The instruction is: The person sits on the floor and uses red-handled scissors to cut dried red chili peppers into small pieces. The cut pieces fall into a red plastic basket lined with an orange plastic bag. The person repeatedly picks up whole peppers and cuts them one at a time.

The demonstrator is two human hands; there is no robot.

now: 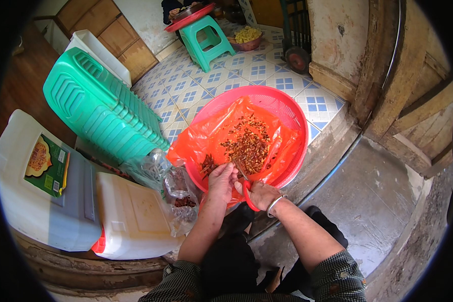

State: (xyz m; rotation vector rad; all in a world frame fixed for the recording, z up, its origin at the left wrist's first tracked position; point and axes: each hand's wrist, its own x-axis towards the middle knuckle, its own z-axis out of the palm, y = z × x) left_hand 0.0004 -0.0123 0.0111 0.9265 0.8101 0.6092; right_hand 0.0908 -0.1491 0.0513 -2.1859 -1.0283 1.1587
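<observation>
My right hand (262,194) grips a pair of scissors (248,196) by its red plastic handles. The metal blades point up and left, close to the fingertips of my left hand (222,179). Those fingers are pinched on what looks like a dried chili, mostly hidden. Beside them lies a small heap of whole dark-red dried chilies (207,165). Cut chili pieces and pale seeds (249,147) are spread over an orange-red plastic bag (200,137). The bag lines a pink perforated plastic basket (287,101) before me.
Left stand stacked green plastic stools (98,105), two plastic jerrycans (53,181) (136,215) and a clear bag with dried chilies (185,202). Behind are a green stool (205,41), a bowl of yellow pieces (248,36), a person's hand (173,13) and a hand truck (297,56). A raised doorsill (324,151) runs right.
</observation>
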